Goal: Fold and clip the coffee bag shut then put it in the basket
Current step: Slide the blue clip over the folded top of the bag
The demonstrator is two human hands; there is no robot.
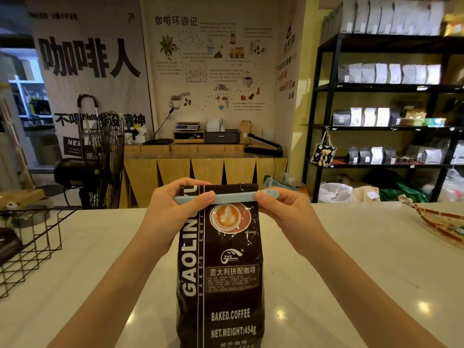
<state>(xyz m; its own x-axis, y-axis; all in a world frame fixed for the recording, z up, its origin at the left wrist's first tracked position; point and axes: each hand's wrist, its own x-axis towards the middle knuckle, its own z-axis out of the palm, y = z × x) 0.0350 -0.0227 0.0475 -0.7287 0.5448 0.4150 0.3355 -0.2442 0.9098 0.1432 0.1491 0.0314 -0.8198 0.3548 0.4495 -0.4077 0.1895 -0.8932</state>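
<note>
A dark brown coffee bag [221, 272] with white lettering and a latte picture stands upright on the white counter, right in front of me. A pale blue clip [234, 197] lies across its folded top. My left hand [173, 209] grips the clip's left end and the bag's top corner, thumb pressing on the front. My right hand [281, 207] pinches the clip's right end between thumb and fingers. The black wire basket [37, 247] sits at the counter's left edge, apart from the bag.
The white counter [339, 259] spreads to both sides of the bag. A patterned tray or cloth [442, 224] lies at the far right. Beyond the counter stand a black fan [105, 156], a wooden cabinet and black shelves [384, 101] of coffee bags.
</note>
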